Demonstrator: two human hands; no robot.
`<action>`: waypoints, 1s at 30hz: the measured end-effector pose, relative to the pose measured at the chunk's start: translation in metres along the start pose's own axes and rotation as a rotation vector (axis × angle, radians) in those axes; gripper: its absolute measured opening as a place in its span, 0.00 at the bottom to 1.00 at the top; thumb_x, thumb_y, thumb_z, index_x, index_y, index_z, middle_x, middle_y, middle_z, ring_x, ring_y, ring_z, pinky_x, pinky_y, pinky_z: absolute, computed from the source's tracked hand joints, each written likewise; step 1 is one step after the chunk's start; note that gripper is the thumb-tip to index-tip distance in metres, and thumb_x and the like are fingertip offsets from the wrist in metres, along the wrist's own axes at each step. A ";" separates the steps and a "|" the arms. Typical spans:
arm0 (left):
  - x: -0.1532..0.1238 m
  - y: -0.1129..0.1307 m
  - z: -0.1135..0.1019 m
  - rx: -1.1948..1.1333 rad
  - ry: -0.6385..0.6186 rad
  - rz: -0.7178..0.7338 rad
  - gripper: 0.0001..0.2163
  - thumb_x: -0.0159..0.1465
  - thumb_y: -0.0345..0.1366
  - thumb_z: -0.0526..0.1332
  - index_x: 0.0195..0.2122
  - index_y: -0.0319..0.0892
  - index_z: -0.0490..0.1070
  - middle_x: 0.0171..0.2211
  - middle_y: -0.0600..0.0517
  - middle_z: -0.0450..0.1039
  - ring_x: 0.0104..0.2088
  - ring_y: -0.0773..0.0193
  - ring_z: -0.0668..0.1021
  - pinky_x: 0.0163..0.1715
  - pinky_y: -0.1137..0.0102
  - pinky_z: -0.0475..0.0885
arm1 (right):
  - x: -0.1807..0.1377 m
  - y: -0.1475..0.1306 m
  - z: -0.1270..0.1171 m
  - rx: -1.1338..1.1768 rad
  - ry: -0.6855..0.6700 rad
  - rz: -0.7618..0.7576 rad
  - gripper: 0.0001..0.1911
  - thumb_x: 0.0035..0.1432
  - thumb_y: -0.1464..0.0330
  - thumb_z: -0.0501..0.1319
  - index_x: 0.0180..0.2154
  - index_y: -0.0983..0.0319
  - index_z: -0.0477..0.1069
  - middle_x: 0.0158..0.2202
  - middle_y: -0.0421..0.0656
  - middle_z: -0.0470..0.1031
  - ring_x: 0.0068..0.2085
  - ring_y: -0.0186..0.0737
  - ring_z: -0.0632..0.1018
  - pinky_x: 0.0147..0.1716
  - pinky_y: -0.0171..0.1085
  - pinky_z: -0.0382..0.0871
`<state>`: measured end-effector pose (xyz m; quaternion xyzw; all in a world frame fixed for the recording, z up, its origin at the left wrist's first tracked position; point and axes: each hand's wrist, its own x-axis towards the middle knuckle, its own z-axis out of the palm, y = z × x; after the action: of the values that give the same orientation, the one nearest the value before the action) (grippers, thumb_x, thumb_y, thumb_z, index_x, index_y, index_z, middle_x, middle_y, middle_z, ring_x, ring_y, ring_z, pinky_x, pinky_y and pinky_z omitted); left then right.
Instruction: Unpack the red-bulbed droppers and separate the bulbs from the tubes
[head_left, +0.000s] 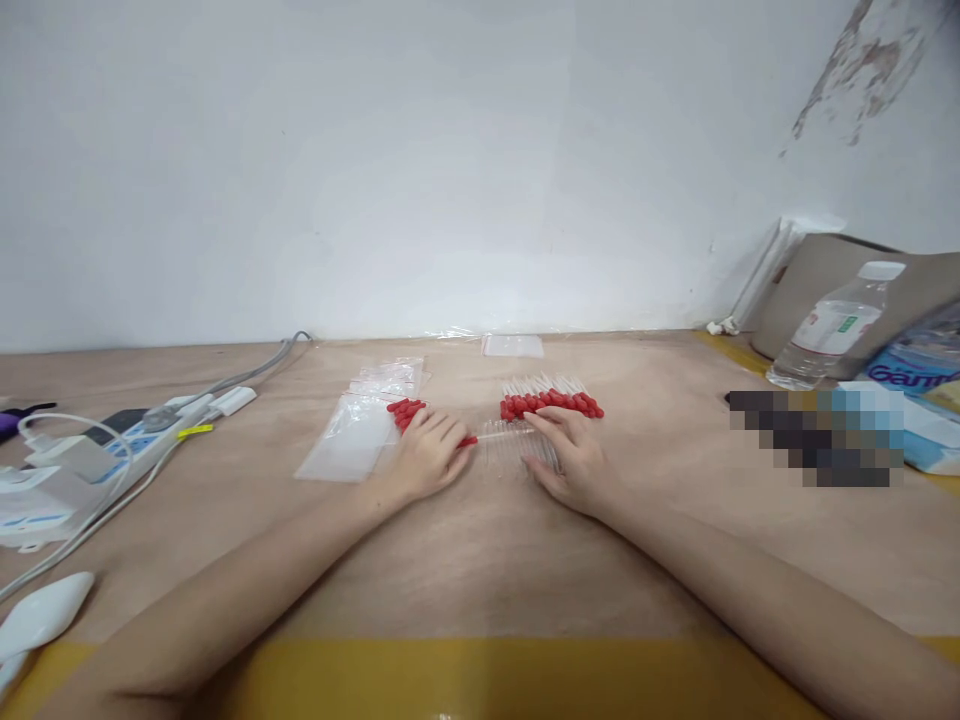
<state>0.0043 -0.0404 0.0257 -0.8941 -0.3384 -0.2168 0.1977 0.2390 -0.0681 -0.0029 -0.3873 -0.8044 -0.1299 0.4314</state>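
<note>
My left hand [431,452] is closed round a thin pale stick with a red end [470,440], which lies sideways and reaches toward the right hand. Partly under the left fingers is a small pile of red-ended pieces [403,410]. A row of clear thin tubes [504,452] lies between my hands. My right hand [576,455] rests at the tubes' right side, thumb and forefinger apart. Just behind it is a larger bundle of white sticks with red ends [551,402], red ends facing me. Clear zip bags [349,435] lie left of the left hand.
A small clear packet [513,346] lies near the wall. At left are a power strip [139,440] with plugs and cables, and a white object [45,612]. At right stand a water bottle [832,325], a grey-brown container [799,285] and a blue tissue pack [926,345].
</note>
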 end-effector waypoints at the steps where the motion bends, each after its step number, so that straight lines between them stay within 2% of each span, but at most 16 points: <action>1: -0.006 0.003 0.001 0.003 0.031 0.050 0.07 0.62 0.35 0.50 0.31 0.40 0.65 0.29 0.49 0.70 0.32 0.61 0.70 0.37 0.65 0.60 | 0.001 -0.002 0.001 0.002 -0.025 -0.042 0.21 0.54 0.66 0.56 0.51 0.62 0.62 0.47 0.50 0.66 0.48 0.45 0.66 0.46 0.46 0.60; 4: -0.013 0.008 0.005 0.001 0.108 0.121 0.06 0.61 0.34 0.52 0.31 0.40 0.66 0.28 0.51 0.70 0.32 0.63 0.69 0.37 0.65 0.60 | 0.002 -0.006 0.004 0.014 -0.111 -0.147 0.16 0.55 0.64 0.57 0.46 0.60 0.67 0.42 0.46 0.71 0.45 0.43 0.67 0.47 0.46 0.60; 7: -0.013 0.009 0.008 -0.004 0.160 0.150 0.05 0.61 0.34 0.54 0.31 0.40 0.66 0.29 0.51 0.71 0.33 0.63 0.70 0.38 0.64 0.61 | 0.002 -0.010 0.007 0.029 -0.152 -0.168 0.13 0.56 0.64 0.56 0.42 0.61 0.70 0.38 0.44 0.72 0.43 0.41 0.68 0.48 0.45 0.59; 13: -0.014 0.010 0.010 -0.026 0.195 0.188 0.03 0.60 0.33 0.56 0.33 0.41 0.67 0.32 0.52 0.73 0.34 0.63 0.70 0.40 0.63 0.61 | 0.004 -0.013 0.010 0.063 -0.184 -0.191 0.11 0.58 0.67 0.54 0.41 0.61 0.70 0.33 0.43 0.73 0.41 0.39 0.69 0.50 0.45 0.59; 16: -0.011 0.012 0.010 -0.038 0.197 0.209 0.05 0.60 0.35 0.57 0.37 0.42 0.68 0.35 0.52 0.73 0.37 0.62 0.71 0.42 0.62 0.61 | 0.004 -0.013 0.013 0.093 -0.155 -0.207 0.09 0.58 0.69 0.53 0.38 0.61 0.71 0.32 0.43 0.73 0.40 0.38 0.70 0.49 0.44 0.60; 22: -0.005 0.017 0.007 -0.042 0.160 0.266 0.05 0.62 0.34 0.55 0.36 0.43 0.68 0.33 0.53 0.73 0.38 0.62 0.71 0.45 0.61 0.59 | -0.002 -0.009 0.020 0.122 -0.081 -0.237 0.07 0.57 0.71 0.54 0.34 0.62 0.70 0.28 0.41 0.72 0.37 0.35 0.70 0.46 0.41 0.60; 26: -0.005 0.019 0.003 -0.048 0.062 0.241 0.06 0.63 0.34 0.52 0.35 0.42 0.68 0.31 0.52 0.73 0.38 0.62 0.71 0.46 0.60 0.58 | -0.006 -0.009 0.020 0.065 -0.105 -0.216 0.08 0.58 0.71 0.53 0.32 0.62 0.70 0.24 0.40 0.69 0.33 0.34 0.69 0.41 0.40 0.58; 30: -0.005 0.020 0.000 -0.088 0.016 0.207 0.08 0.63 0.35 0.51 0.34 0.42 0.68 0.31 0.51 0.72 0.38 0.62 0.71 0.47 0.58 0.56 | -0.006 -0.010 0.015 -0.018 -0.140 -0.256 0.09 0.59 0.72 0.51 0.32 0.62 0.69 0.24 0.40 0.68 0.34 0.34 0.69 0.44 0.41 0.55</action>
<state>0.0145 -0.0566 0.0189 -0.9303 -0.2330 -0.2170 0.1824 0.2245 -0.0693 -0.0151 -0.2935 -0.8741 -0.1637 0.3508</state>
